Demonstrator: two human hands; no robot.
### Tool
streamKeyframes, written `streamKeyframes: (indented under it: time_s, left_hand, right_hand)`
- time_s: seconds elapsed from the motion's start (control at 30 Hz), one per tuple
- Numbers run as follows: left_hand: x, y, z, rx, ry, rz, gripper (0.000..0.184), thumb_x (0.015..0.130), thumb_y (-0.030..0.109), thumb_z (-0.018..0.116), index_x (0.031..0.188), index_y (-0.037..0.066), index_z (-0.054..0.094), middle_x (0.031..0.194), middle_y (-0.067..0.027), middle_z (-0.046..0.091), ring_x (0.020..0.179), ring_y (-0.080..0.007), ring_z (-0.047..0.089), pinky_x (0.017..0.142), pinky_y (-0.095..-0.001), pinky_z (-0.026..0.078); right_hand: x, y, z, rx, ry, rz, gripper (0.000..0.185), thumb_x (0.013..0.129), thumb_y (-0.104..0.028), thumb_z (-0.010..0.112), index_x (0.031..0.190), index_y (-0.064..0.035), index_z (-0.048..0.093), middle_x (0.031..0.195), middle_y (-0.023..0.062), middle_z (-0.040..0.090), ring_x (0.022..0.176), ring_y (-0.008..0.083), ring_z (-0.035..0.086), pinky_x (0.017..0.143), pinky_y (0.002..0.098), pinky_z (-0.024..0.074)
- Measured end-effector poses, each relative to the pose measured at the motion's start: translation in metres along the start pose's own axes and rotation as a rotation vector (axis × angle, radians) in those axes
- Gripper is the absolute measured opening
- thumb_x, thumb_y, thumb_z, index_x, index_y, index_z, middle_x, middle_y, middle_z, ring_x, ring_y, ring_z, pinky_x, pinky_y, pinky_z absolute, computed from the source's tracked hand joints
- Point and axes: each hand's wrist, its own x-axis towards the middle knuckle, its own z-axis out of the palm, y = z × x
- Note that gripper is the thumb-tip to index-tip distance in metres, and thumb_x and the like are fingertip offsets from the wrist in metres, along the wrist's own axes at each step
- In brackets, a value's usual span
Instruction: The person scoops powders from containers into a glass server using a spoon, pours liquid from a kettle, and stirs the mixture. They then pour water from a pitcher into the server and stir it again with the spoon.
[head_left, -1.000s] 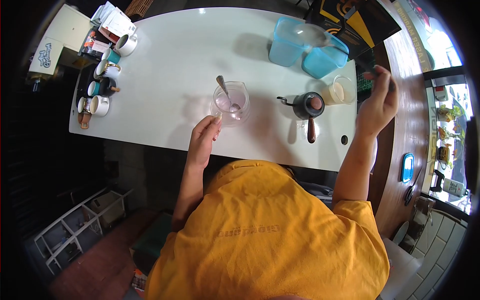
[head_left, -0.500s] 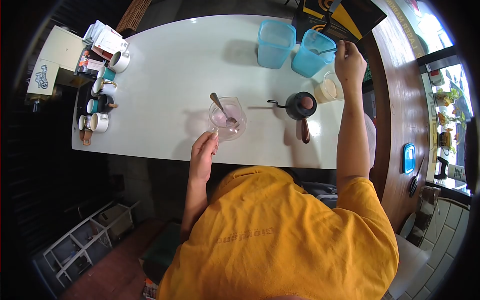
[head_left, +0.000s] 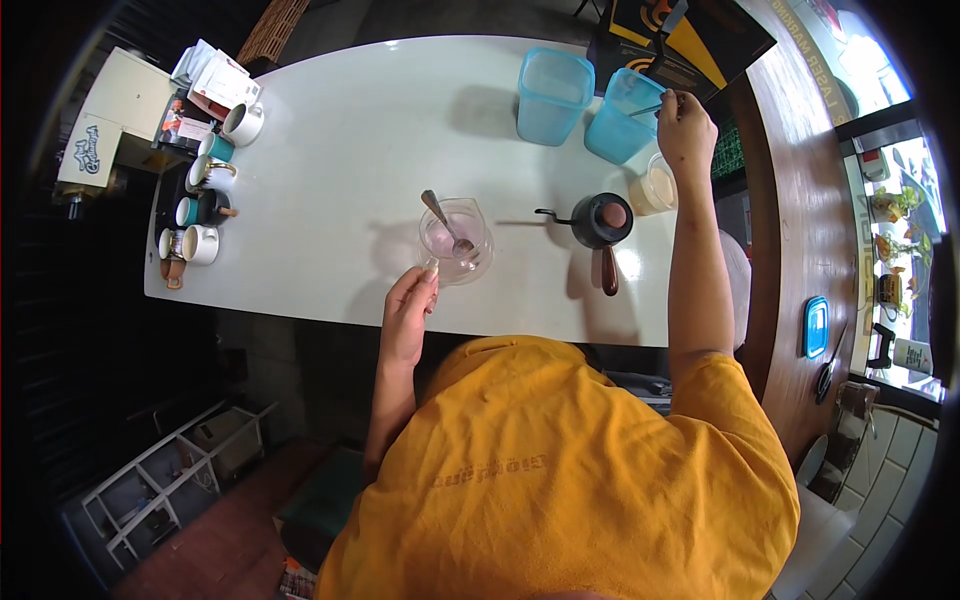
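Observation:
My left hand (head_left: 408, 305) is closed on the handle of a clear glass jug (head_left: 470, 268) on the white table. A metal spoon (head_left: 434, 206) leans inside this jug, its handle sticking out over the rim. At the far right, my right hand (head_left: 686, 130) pinches the handle of a second spoon (head_left: 645, 111). That spoon reaches into a blue translucent container (head_left: 612, 135), where its bowl is hidden from view. Below my right hand stands a clear cup (head_left: 654, 188) with pale beige contents, partly covered by my wrist.
Another blue container (head_left: 553, 100) stands left of the first. A black hand grinder (head_left: 600, 218) with a crank and wooden handle sits between jug and right arm. Several mugs (head_left: 201, 245) line the left edge. A black and yellow box (head_left: 690, 50) is at the back right.
My right hand has shifted slightly left and lower with the spoon at the blue container. My left hand stays at the jug's handle. The whole view has tilted a little.

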Motion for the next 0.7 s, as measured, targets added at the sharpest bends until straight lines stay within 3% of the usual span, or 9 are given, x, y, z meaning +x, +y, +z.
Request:
streamKeyframes:
  time_s: [0.13,0.2,0.27,0.3,0.53,0.7]
  left_hand:
    - [0.003,0.003,0.0,0.008,-0.004,-0.005,0.024,0.096,0.023,0.054,0.077,0.008,0.053,0.069,0.0054,0.042,0.064,-0.0053,0.035,0.059,-0.0217,0.029]
    - [0.005,0.005,0.002,0.005,-0.001,-0.005,0.024,0.096,0.023,0.054,0.077,0.008,0.053,0.069,0.0054,0.041,0.064,-0.0053,0.035,0.059,-0.0218,0.029]
    - [0.007,0.007,0.003,0.003,-0.001,-0.004,0.024,0.096,0.023,0.054,0.077,0.008,0.053,0.068,0.0054,0.041,0.063,-0.0053,0.034,0.059,-0.0218,0.029]
    - [0.008,0.007,0.003,-0.002,0.003,-0.006,0.024,0.096,0.023,0.054,0.077,0.008,0.053,0.068,0.0054,0.041,0.063,-0.0053,0.034,0.059,-0.0217,0.029]
    - [0.014,0.005,0.004,-0.024,-0.022,-0.016,0.023,0.096,0.022,0.054,0.078,0.007,0.053,0.067,0.0052,0.04,0.062,-0.0053,0.035,0.058,-0.0219,0.029]
    - [0.015,0.005,0.005,-0.045,-0.041,-0.026,0.022,0.096,0.021,0.054,0.078,0.007,0.053,0.068,0.005,0.04,0.062,-0.0054,0.035,0.058,-0.022,0.03]
  right_hand:
    - [-0.006,-0.006,-0.019,0.067,0.033,0.169,0.034,0.092,-0.033,0.052,0.095,-0.0038,0.069,0.079,0.0096,0.071,0.081,0.0259,0.069,0.077,0.0339,0.051]
    - [-0.008,-0.001,-0.029,0.151,0.076,0.239,0.034,0.092,-0.032,0.054,0.094,-0.0032,0.071,0.078,0.0074,0.071,0.078,0.0179,0.069,0.076,0.0299,0.0498]
    - [-0.012,0.003,-0.038,0.28,0.15,0.28,0.032,0.092,-0.029,0.052,0.094,-0.0026,0.07,0.075,0.0074,0.071,0.076,0.0202,0.069,0.076,0.0308,0.0497]
    - [-0.012,0.006,-0.042,0.332,0.171,0.3,0.029,0.093,-0.027,0.053,0.094,-0.003,0.07,0.075,0.0052,0.071,0.074,0.0147,0.067,0.075,0.0276,0.0487]
    - [-0.016,0.01,-0.064,0.47,0.291,0.263,0.028,0.094,-0.024,0.054,0.096,-0.0012,0.069,0.076,0.0056,0.07,0.074,0.0131,0.066,0.072,0.0255,0.0479]
    - [-0.018,0.01,-0.059,0.439,0.228,0.263,0.028,0.095,-0.024,0.053,0.096,-0.0009,0.069,0.076,0.0059,0.07,0.073,0.0111,0.064,0.071,0.0249,0.0472]
